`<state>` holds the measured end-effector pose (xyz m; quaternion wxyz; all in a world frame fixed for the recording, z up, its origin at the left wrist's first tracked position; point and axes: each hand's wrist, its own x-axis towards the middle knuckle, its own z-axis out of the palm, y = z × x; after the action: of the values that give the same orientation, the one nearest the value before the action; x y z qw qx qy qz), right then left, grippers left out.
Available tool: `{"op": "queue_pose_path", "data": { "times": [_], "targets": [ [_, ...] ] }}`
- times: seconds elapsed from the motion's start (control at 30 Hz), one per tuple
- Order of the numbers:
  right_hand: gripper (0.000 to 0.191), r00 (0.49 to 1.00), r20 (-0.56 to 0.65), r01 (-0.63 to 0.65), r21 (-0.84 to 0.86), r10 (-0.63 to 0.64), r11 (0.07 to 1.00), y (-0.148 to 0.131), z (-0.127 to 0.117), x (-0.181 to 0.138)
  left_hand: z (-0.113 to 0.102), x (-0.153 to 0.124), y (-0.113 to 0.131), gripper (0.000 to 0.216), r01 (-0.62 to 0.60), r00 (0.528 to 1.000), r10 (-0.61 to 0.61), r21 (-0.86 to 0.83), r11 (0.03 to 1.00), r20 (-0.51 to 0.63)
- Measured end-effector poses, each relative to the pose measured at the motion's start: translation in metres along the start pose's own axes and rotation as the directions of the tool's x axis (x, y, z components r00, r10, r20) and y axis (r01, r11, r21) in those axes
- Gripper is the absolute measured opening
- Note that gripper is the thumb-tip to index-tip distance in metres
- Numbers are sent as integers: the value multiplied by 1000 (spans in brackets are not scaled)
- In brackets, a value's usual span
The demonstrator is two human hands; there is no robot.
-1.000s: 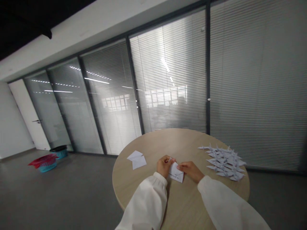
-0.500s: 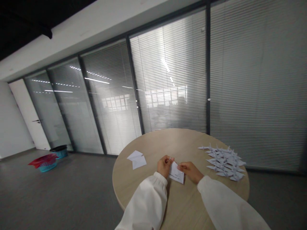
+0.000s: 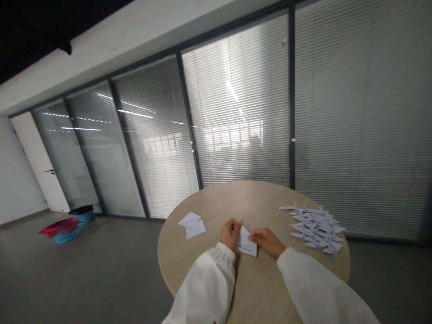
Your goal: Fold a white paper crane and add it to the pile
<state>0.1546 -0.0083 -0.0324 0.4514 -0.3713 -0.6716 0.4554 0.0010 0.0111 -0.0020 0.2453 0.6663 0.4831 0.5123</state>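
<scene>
A folded sheet of white paper [image 3: 247, 244] with some print on it is held above the middle of the round table [image 3: 249, 198]. My left hand [image 3: 230, 233] pinches its upper left corner between thumb and fingers. On the opposite edge, my right hand [image 3: 267, 241] grips the paper with thumb and forefinger. Farther left lie white folded papers [image 3: 193, 225], flat on the wood. To the right, several folded white paper figures [image 3: 317, 228] with pointed ends are gathered in close rows, apart from my right hand.
Beyond the table runs a glass partition with blinds [image 3: 236, 112]. On the floor at the left stand a blue basket with a red liner [image 3: 62, 229] and another with a black liner [image 3: 83, 213]. A white door [image 3: 40, 162] is at the far left.
The paper between my hands has tilted slightly and its lower edge has shifted a little to the left. Both hands keep their hold, almost in place.
</scene>
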Motion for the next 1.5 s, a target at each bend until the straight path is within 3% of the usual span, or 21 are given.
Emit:
{"op": "queue_pose_path", "data": {
  "times": [0.3, 0.43, 0.67, 0.9, 1.23, 1.37, 1.5],
  "targets": [
    [45, 1000, -16, 1, 34, 0, 999, -3, -2, 0, 4, 1, -5, 31, 80, 989, -60, -150, 985, 132],
    [46, 1000, 6, -29, 89, 29, 996, 0, -1, 1, 3, 0, -3, 29, 92, 988, -69, -162, 982, 139],
    [42, 999, -50, -9, 6, 10, 1000, 4, -1, 3, 2, -1, 0, 26, 68, 992, -58, -88, 994, 116],
    [34, 996, -91, -15, -12, 14, 1000, -5, 0, 0, 2, -4, 4, 17, -13, 986, 12, 6, 1000, 165],
    [35, 998, -36, 54, 5, -54, 999, 1, -1, 1, 3, -5, 5, 17, 27, 981, -24, -13, 1000, 194],
    [33, 998, -21, 56, 11, -56, 998, -2, -1, 0, 3, -4, 3, 16, -17, 984, 14, 20, 1000, 176],
    [32, 1000, -12, -6, 79, 7, 997, -8, 1, -2, 1, -1, -3, 20, -17, 997, 14, 43, 999, 72]
  ]
}}
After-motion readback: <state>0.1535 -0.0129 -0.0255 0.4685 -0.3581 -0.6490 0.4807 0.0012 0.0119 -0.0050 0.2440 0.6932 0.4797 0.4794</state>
